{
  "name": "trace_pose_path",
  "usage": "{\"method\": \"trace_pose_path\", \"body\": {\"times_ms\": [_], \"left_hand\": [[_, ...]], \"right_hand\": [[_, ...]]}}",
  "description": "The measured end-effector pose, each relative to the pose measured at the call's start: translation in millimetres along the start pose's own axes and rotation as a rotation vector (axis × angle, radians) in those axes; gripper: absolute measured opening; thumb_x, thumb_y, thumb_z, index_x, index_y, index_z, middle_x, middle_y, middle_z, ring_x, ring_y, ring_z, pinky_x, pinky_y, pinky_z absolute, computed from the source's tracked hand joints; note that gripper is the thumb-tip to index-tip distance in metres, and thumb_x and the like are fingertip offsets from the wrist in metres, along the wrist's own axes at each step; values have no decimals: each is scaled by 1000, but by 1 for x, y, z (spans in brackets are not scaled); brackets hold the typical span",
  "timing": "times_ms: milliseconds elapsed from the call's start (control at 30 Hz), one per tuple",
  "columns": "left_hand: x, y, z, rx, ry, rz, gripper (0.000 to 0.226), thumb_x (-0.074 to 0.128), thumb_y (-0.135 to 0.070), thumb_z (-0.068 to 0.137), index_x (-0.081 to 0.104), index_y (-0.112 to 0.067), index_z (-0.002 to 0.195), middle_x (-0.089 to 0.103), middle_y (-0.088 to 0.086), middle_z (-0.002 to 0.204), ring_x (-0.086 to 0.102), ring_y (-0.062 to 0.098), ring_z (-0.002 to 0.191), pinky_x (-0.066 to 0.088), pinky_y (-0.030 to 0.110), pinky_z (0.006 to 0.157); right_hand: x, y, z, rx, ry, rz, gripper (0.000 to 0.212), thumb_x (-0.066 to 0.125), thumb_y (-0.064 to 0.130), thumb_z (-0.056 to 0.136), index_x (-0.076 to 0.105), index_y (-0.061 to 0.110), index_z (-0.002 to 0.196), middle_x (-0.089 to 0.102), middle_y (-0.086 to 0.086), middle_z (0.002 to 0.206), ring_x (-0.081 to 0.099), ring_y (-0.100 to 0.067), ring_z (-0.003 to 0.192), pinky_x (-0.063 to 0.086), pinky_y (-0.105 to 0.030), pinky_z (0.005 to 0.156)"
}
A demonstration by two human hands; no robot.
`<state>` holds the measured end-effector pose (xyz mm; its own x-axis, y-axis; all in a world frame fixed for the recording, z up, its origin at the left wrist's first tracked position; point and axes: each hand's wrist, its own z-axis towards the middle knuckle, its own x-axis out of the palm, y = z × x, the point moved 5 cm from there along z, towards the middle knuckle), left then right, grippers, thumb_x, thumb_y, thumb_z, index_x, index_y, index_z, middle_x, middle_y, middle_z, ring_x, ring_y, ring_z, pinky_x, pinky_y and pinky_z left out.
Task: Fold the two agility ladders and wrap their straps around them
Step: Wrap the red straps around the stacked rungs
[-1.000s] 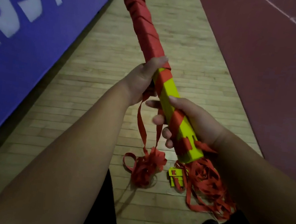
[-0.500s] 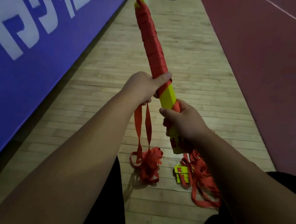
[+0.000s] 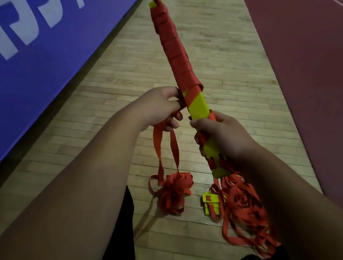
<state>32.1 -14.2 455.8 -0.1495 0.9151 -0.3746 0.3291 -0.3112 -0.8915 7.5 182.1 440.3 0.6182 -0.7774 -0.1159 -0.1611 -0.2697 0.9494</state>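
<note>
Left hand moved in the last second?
Yes. The left hand came off the strap-wrapped yellow ladder bundle, leftward toward the blue wall banner, pinching the red strap.

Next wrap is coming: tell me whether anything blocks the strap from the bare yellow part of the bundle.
The left hand holds the strap right beside the folded ladder; the bare yellow stretch is free. Lower down, the right hand grips the folded ladder over the part not yet wrapped.
</note>
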Motion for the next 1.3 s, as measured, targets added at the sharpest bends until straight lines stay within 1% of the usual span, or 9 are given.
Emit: {"method": "trace_pose_path", "body": {"times_ms": [133, 267, 433, 533, 700, 833, 1033, 1200, 1300], "left_hand": [[-8, -4, 4, 1, 23, 95, 12, 64, -31, 112, 75, -31, 115, 74, 9, 91, 76, 20, 64, 61, 32, 59], [-19, -10, 6, 41, -27, 203, 20, 58, -31, 114, 73, -42, 119, 74, 8, 94, 77, 18, 66, 61, 30, 59], [-26, -15, 8, 77, -70, 230, 28, 53, -32, 114, 76, -48, 115, 69, -4, 81, 63, 14, 59, 57, 33, 62], [-31, -18, 5, 104, -112, 252, 27, 53, -35, 111, 78, -47, 110, 65, -9, 73, 52, 13, 60, 49, 38, 63], [-29, -24, -3, 92, -168, 238, 26, 55, -37, 106, 80, -39, 112, 65, -13, 71, 53, 9, 59, 44, 32, 65], [-13, -24, -3, 40, -45, 58, 42, 50, -46, 104, 74, -12, 98, 69, 2, 79, 47, 14, 54, 46, 41, 64], [5, -26, -1, 73, -196, 126, 66, 63, -81, 93, 76, -17, 93, 66, -4, 74, 55, 11, 56, 50, 34, 61], [14, -19, 6, 89, -285, 35, 45, 79, -68, 89, 79, -23, 89, 62, -7, 69, 60, 11, 63, 50, 35, 65], [15, -16, 12, 61, -282, -37, 33, 83, -58, 89, 81, -26, 90, 62, -11, 66, 59, 12, 64, 48, 34, 61]], "right_hand": [[-7, -1, 6, -47, -35, -164, 26, 78, 38, 97, 70, 17, 111, 78, -13, 85, 72, -29, 63, 60, -39, 64], [-10, 1, 7, -54, -8, -118, 26, 78, 36, 96, 71, 17, 113, 77, -16, 86, 70, -29, 63, 60, -38, 63], [-13, 7, 7, -79, -9, -103, 26, 79, 34, 95, 72, 17, 113, 76, -17, 85, 70, -31, 62, 59, -38, 61], [-12, 8, 8, -97, -17, -111, 22, 80, 33, 94, 72, 18, 109, 76, -17, 84, 70, -30, 62, 59, -37, 61], [-11, 7, 8, -146, -52, -161, 19, 80, 35, 95, 71, 23, 107, 76, -14, 82, 71, -28, 62, 60, -37, 60], [-11, 5, 8, -173, -104, -140, 17, 78, 33, 97, 70, 22, 106, 76, -15, 83, 71, -27, 61, 59, -35, 58], [-2, -4, 14, -230, -224, -288, 17, 76, 34, 100, 64, 31, 113, 74, -3, 78, 68, -9, 55, 55, -24, 52], [8, -7, 17, -201, -187, -392, 23, 68, 47, 104, 57, 30, 115, 74, 0, 87, 71, -9, 66, 53, -24, 57], [5, -3, 20, -136, -74, -377, 42, 59, 66, 102, 62, 27, 119, 76, 1, 100, 74, -15, 89, 57, -32, 74]]}}
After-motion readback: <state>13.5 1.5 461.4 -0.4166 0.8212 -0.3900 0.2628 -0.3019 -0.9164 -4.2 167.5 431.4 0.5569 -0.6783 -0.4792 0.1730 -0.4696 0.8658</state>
